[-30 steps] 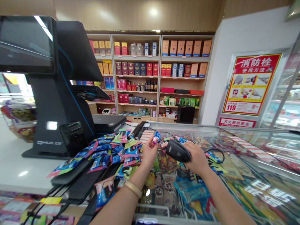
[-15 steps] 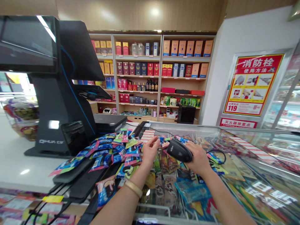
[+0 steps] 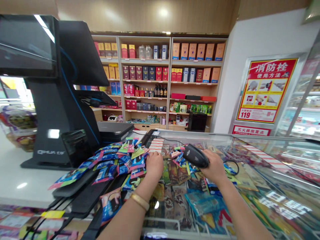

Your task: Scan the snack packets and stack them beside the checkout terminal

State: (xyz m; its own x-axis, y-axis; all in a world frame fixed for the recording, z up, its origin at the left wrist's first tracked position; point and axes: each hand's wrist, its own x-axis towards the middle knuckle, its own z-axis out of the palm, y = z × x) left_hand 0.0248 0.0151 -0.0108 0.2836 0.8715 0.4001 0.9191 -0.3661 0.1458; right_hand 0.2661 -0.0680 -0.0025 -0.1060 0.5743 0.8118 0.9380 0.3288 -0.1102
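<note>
My right hand is wrapped around the handle of a black barcode scanner, whose head points left over the glass counter. My left hand, with a gold-coloured bracelet on its wrist, has its fingers curled at the right edge of a pile of small blue, pink and green snack packets. Its fingertips are hidden, so what they hold, if anything, does not show. More such packets lie on the glass to the left of the scanner and below it. One single packet lies nearer me at the left.
A black point-of-sale terminal stands on the white counter at the left. Under the counter's glass top are bagged goods. The scanner's cable runs across the back. Shelves of boxes stand behind.
My left hand has moved left and slightly down, away from the packets beside the scanner to the pile, its fingers now curled. The scanner in my right hand has shifted slightly right.
</note>
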